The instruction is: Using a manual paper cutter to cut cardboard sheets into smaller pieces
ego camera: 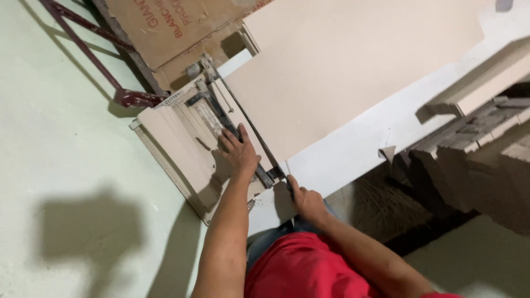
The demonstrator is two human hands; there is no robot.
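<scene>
right hand [307, 203] grips handle [289, 185]; left hand [239, 150] flat on tile cutter [190, 138].

A tiling worksite: tile cutter [212, 118], beige tiles [342, 72], broken bricks [486, 127]

The light is soft and rather dim, with a greenish tint on the floor [66, 165]. A blurry dark shadow lies at lower left. The right side is dark. Details look slightly soft.
</scene>
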